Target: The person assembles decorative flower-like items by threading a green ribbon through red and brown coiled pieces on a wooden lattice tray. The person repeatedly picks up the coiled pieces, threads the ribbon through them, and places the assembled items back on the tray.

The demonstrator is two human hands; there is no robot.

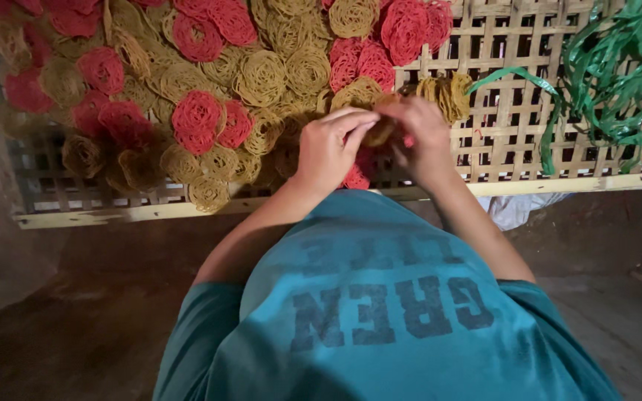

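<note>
My left hand (330, 147) and my right hand (419, 132) meet over the near edge of a woven bamboo rack (514, 134). Both pinch a small stack of round lacy noodle crackers (382, 128), yellow ones with a bit of red showing between the fingers. Many more yellow crackers (261, 74) and red crackers (197, 119) lie spread over the rack's left half. A folded yellow bunch (447, 93) sits just right of my right hand.
Green plastic strips (618, 82) lie piled at the rack's right end, one strand trailing towards my hands. White plastic (518, 208) hangs under the rack's front rail (98, 217). My teal shirt fills the lower view above a dark floor.
</note>
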